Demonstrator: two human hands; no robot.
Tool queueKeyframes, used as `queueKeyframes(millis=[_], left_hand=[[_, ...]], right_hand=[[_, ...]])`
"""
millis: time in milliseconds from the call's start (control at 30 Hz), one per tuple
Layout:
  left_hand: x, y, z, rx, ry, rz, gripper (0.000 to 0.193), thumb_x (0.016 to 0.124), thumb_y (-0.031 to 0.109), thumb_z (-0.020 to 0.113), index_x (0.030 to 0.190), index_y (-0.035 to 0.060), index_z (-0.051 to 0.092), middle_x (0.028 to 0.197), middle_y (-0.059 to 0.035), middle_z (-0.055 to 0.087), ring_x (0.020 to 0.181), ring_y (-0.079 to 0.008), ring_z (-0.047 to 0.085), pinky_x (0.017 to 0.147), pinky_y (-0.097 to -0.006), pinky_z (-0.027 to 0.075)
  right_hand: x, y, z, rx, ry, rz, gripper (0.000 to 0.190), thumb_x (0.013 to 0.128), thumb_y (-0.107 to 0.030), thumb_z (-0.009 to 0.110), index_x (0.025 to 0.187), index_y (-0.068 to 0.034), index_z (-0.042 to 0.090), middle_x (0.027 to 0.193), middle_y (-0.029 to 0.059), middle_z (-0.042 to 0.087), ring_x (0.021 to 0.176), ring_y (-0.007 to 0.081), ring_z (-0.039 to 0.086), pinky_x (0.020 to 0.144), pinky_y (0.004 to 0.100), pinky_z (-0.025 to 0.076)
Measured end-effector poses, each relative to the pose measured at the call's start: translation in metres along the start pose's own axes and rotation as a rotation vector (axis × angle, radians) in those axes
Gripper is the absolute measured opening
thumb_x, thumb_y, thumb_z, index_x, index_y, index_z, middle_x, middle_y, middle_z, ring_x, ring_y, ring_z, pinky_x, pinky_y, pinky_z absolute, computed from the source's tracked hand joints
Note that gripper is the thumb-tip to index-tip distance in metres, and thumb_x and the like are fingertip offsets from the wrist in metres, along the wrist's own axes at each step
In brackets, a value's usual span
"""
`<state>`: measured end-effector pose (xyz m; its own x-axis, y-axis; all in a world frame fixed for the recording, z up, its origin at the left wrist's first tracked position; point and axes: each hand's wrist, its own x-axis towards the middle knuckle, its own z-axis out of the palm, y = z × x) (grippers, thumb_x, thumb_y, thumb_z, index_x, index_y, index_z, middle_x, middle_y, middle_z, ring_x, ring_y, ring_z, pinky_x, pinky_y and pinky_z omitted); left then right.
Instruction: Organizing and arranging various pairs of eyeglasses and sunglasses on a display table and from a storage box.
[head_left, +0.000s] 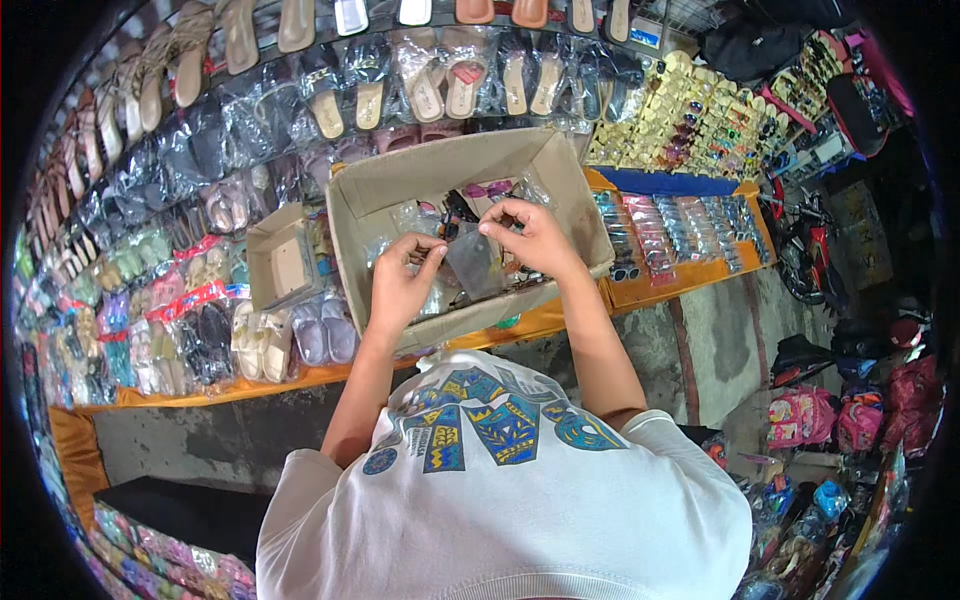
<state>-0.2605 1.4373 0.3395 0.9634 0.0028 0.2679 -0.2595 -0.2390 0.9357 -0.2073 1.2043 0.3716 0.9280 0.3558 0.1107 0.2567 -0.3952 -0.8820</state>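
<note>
Both hands are over a large open cardboard box (465, 154) on the stall counter. Between them hangs a small translucent plastic bag (477, 264), held by its upper edge. My left hand (405, 279) pinches one corner between thumb and fingertips. My right hand (527, 234) pinches the opposite corner. Whether anything is inside the bag is hard to tell. Below, in the box, lie several pairs of glasses, some in clear plastic wrapping (415, 217). A purple pair of glasses (489, 189) rests near the far wall, beside a dark pair (456, 206). My hands hide part of the contents.
Left of the box stands a smaller open cardboard box (282, 262). Plastic-wrapped sandals (262, 341) cover the counter on the left and behind. A sunglasses display (675, 127) and packed glasses (649, 232) are at right. A motorcycle (814, 251) and pink backpacks (802, 416) stand further right.
</note>
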Motion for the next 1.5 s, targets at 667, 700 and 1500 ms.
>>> queueKeyframes(millis=[667, 700, 1500], left_hand=[[0.038, -0.041, 0.019, -0.939, 0.411, -0.349, 0.019, 0.104, 0.016, 0.065, 0.116, 0.0014, 0.062, 0.108, -0.0073, 0.065, 0.101, -0.0216, 0.068, 0.099, -0.0372, 0.059], [0.04, -0.043, 0.021, -0.936, 0.409, -0.352, 0.019, 0.104, 0.016, 0.065, 0.116, 0.0014, 0.062, 0.108, -0.0073, 0.065, 0.101, -0.0216, 0.068, 0.099, -0.0372, 0.059], [0.1, -0.029, 0.068, -0.572, -0.046, -0.168, 0.04, 0.096, 0.009, 0.074, 0.131, -0.0004, 0.057, 0.123, -0.0094, 0.065, 0.103, -0.0154, 0.066, 0.089, -0.0306, 0.054]], right_hand=[[-0.019, 0.062, -0.009, 0.527, 0.298, 0.077, 0.016, 0.097, -0.003, 0.069, 0.113, -0.002, 0.069, 0.099, -0.0051, 0.064, 0.087, 0.0019, 0.056, 0.077, 0.0188, 0.044], [-0.016, 0.064, -0.009, 0.529, 0.301, 0.08, 0.016, 0.097, -0.003, 0.069, 0.113, -0.002, 0.069, 0.099, -0.0051, 0.064, 0.087, 0.0019, 0.056, 0.077, 0.0188, 0.044], [0.021, 0.089, -0.119, 0.415, 0.188, 0.047, 0.031, 0.088, -0.003, 0.08, 0.118, 0.0, 0.074, 0.108, 0.0044, 0.075, 0.096, 0.0098, 0.066, 0.087, 0.0258, 0.053]])
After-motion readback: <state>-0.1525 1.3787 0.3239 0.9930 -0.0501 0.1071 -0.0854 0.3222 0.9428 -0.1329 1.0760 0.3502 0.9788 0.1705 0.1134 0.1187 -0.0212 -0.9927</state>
